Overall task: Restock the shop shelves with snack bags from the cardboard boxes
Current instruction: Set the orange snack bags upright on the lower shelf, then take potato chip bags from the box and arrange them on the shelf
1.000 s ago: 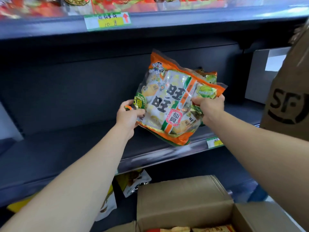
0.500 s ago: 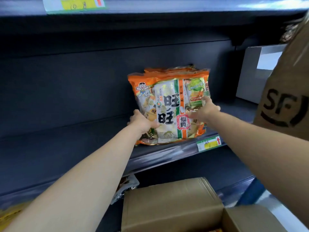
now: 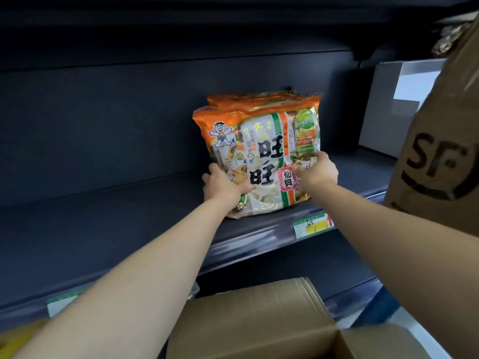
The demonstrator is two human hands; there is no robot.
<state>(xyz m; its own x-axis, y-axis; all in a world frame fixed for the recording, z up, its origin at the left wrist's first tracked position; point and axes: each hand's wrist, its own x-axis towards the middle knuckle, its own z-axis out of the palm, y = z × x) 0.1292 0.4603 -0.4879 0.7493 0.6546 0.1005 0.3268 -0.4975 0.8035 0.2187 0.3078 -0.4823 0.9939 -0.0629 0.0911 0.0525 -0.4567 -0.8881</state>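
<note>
An orange and white snack bag (image 3: 261, 141) stands upright on the dark shelf (image 3: 124, 216), near its front edge. Behind it the orange top of another bag (image 3: 259, 98) shows. My left hand (image 3: 223, 186) grips the front bag at its lower left corner. My right hand (image 3: 317, 172) grips its right side, thumb across the front. Below, an open cardboard box (image 3: 248, 317) sits with its flap up; its contents are hidden.
A brown cardboard box with black "SF" lettering (image 3: 440, 156) stands at the right, close to my right arm. A grey box (image 3: 388, 107) sits on the shelf at the back right. A yellow-green price tag (image 3: 315, 225) is on the shelf lip.
The bag went from tilted in the air in front of the shelf to standing upright on it. Both hands stayed on it and moved forward.
</note>
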